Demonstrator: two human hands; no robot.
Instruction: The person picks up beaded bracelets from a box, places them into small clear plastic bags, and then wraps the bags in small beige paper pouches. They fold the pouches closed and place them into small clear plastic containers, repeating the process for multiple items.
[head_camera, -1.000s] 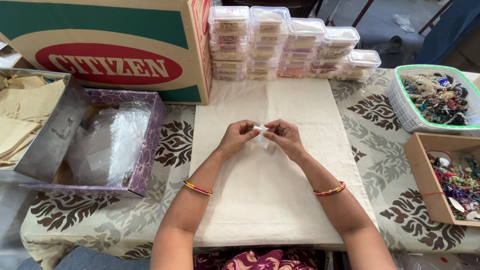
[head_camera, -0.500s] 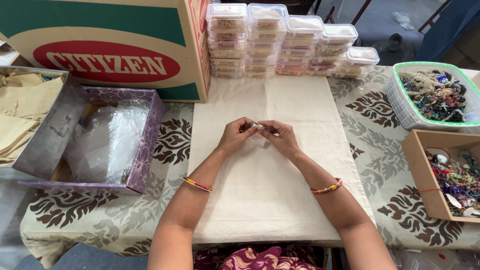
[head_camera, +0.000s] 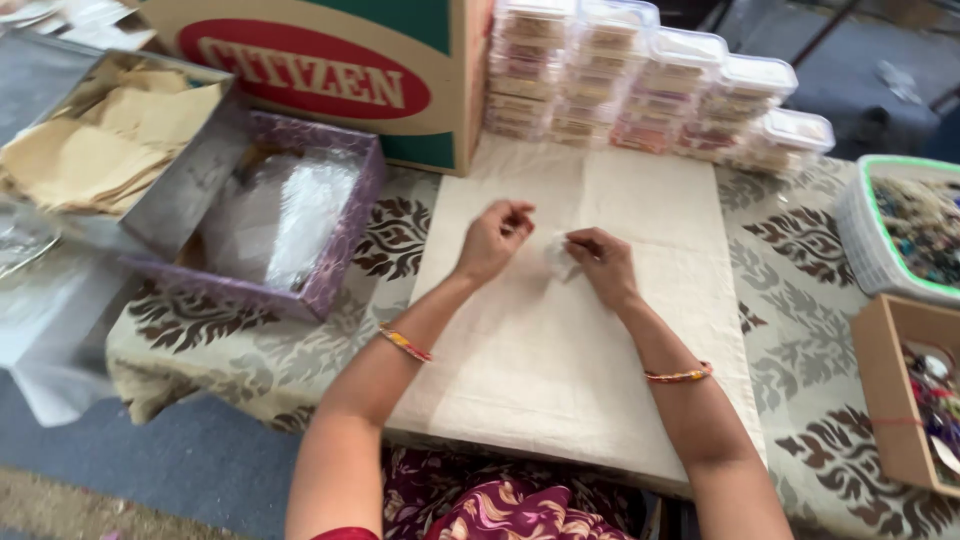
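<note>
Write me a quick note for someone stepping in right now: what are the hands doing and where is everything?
Right hand: pinching a small clear packet just above the cream cloth.
Left hand: fingers curled, beside the packet; contact unclear.
Around: purple box with clear wrapping to the left, stacked clear containers behind, green-rimmed basket and brown box of small colourful pieces to the right.
Done: packet is in hand.
Left: packet not yet set down anywhere.

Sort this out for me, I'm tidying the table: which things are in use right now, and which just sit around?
In use: left hand, right hand, small clear packet, cream cloth.

Lying about: purple box, stacked clear containers, cardboard carton, green-rimmed basket, tan papers.
</note>
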